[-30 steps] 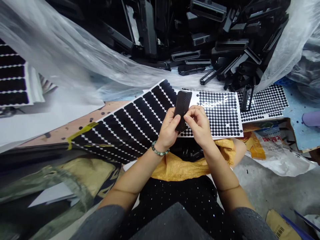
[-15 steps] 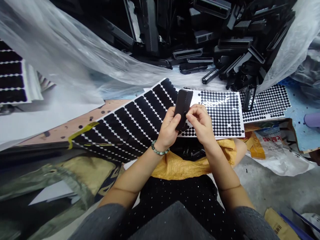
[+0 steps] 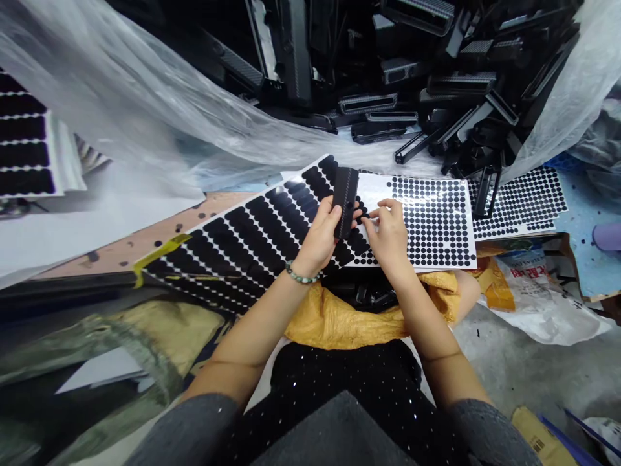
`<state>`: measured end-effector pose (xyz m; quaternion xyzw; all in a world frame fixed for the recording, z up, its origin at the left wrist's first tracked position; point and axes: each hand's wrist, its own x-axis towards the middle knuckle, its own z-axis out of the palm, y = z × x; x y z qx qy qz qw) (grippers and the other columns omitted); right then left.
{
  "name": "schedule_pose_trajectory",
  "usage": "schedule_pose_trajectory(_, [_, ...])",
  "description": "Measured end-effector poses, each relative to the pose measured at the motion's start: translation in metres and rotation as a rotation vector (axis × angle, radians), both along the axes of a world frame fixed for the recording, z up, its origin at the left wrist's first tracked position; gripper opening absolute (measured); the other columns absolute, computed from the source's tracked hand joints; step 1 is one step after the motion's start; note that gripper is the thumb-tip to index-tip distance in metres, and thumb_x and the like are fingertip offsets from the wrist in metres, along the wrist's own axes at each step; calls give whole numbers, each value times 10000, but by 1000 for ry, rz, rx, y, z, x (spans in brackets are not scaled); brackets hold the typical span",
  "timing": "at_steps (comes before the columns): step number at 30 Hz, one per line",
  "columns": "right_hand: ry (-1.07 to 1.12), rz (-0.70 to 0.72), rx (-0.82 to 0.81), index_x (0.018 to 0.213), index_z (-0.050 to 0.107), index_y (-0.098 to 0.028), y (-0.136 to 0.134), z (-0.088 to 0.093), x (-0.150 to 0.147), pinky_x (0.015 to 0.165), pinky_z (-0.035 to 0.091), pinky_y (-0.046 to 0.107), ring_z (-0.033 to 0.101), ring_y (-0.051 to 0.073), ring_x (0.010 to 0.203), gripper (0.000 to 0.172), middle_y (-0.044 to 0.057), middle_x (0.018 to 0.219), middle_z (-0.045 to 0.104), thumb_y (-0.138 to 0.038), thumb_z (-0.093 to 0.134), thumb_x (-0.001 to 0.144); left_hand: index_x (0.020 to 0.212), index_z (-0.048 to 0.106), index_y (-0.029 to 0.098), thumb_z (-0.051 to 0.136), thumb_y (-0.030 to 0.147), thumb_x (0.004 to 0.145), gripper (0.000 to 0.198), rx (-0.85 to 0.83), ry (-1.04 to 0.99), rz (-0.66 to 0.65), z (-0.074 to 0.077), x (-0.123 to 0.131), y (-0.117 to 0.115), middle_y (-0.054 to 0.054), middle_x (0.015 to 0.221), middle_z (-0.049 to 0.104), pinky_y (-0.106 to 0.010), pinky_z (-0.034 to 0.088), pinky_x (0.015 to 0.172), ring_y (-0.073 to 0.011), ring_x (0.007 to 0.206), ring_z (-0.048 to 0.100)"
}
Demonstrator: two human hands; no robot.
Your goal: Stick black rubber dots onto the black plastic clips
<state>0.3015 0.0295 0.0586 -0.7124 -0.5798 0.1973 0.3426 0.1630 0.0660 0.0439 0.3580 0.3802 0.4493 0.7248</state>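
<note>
My left hand [image 3: 321,238] grips a narrow black plastic part [image 3: 345,199], held upright and turned edge-on, above a sheet of black oval stickers [image 3: 252,246]. My right hand [image 3: 388,234] is just to the right of it, fingers curled and pinched together low over a sheet of small black round dot stickers [image 3: 431,217]. What the fingertips pinch is too small to make out. A bead bracelet [image 3: 297,274] is on my left wrist.
A heap of black plastic parts [image 3: 412,77] in clear plastic film [image 3: 145,123] lies beyond the sheets. A second dot sheet [image 3: 524,197] sits at the right, another oval sheet [image 3: 26,142] far left. A yellow bag [image 3: 339,320] with black parts rests on my lap.
My left hand turned the black part from face-on to edge-on and shifted it slightly left. My right hand let go of the part and dropped to the dot sheet.
</note>
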Motion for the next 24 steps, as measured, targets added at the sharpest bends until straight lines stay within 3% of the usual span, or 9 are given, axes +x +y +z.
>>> schedule_pose_trajectory(4, [175, 81, 81, 756, 582, -221, -3, 10, 5, 874, 529, 405, 591, 219, 1002, 108, 90, 1056, 581, -244, 593, 862, 1065, 566, 263, 657, 416, 860, 272, -53, -71, -20, -1, 1, 4, -49, 1040, 712, -349, 602, 849, -210, 1034, 705])
schedule_pose_trajectory(10, [650, -93, 76, 733, 557, -226, -11, 29, 9, 925, 520, 408, 581, 203, 1086, 177, 63, 1127, 571, -346, 608, 853, 1092, 624, 327, 840, 263, 695, 457, 72, -245, 36, 17, -2, -13, 4, 1227, 659, -333, 538, 1023, -206, 1251, 600])
schedule_pose_trajectory(18, [719, -61, 128, 672, 536, -219, -19, 40, -8, 1021, 483, 450, 561, 207, 1125, 214, 58, 1131, 541, -328, 641, 824, 974, 550, 309, 852, 231, 685, 426, 151, -219, 49, 31, 2, -29, 38, 1201, 682, -340, 618, 853, -187, 1067, 668])
schedule_pose_trajectory(24, [758, -60, 207, 651, 584, -220, -18, 37, -7, 992, 488, 433, 566, 200, 1076, 233, 39, 1056, 557, -372, 724, 757, 980, 539, 289, 837, 184, 705, 419, 235, -245, 48, 30, 2, -29, 46, 1168, 675, -289, 608, 862, -155, 1054, 672])
